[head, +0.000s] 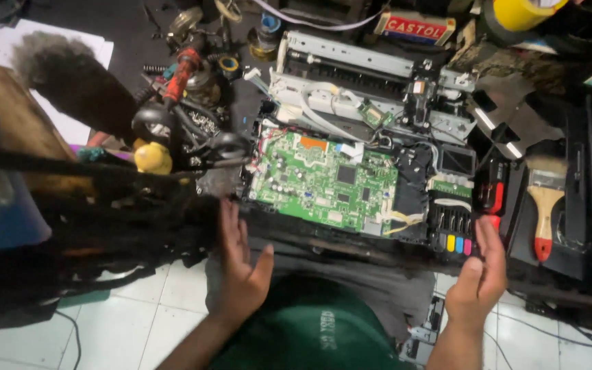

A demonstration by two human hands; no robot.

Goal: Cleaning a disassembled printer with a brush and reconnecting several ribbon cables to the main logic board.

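Note:
An opened printer (364, 89) lies on the dark bench with its green circuit board (323, 181) exposed and a row of coloured ink cartridges (457, 241) at its near right corner. My left hand (241, 267) is open, palm inward, at the printer's near left edge, just below the board. At the near right corner, beside the cartridges, my right hand (479, 277) is also open, with its fingers pointing up. Neither hand holds anything; whether they touch the casing is unclear.
A paintbrush with a wooden and red handle (545, 205) lies right of the printer. Left of it sits a tangle of cables, a red-handled tool (181, 72) and a yellow knob (152, 157). Tape rolls (522, 12) and a small box (416, 29) stand behind. White floor tiles (138, 322) show below.

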